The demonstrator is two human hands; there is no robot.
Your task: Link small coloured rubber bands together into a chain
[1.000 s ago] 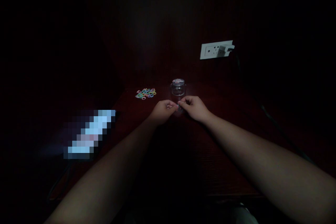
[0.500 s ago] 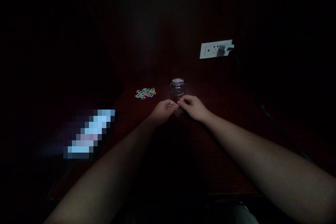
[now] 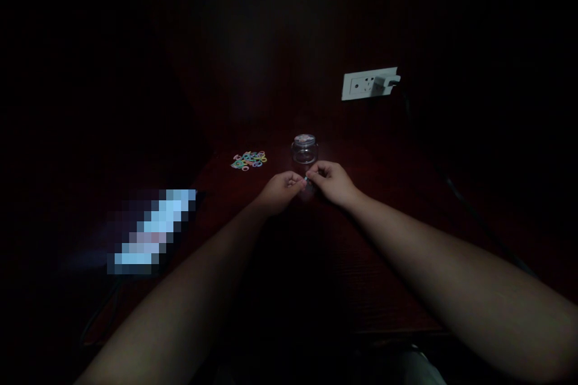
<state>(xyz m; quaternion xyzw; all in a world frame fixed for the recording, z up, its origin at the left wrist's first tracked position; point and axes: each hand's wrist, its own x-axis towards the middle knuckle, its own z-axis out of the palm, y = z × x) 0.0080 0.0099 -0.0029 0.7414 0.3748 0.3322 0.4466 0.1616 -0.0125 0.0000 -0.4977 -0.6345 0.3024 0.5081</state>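
Observation:
My left hand [image 3: 282,190] and my right hand [image 3: 334,183] meet fingertip to fingertip over the dark red table, both closed in a pinch. Between them shows a tiny pale blue-green hair tie [image 3: 306,178], mostly covered by the fingers. Just beyond the hands stands a clear jar [image 3: 304,154] with a patterned lid on top. To its left lies a loose pile of small coloured hair ties [image 3: 249,160] in pink, yellow, teal and purple.
A lit phone-like screen [image 3: 156,228], blurred out, is at the left by my forearm, with a cable below it. On the back wall is a white socket [image 3: 368,84] with a plug in it. A dark cable [image 3: 469,207] runs down the right side.
The fingertips have parted very slightly, and the pale blue-green hair tie now shows between them. My right hand has shifted up a little. The jar and pile stay put.

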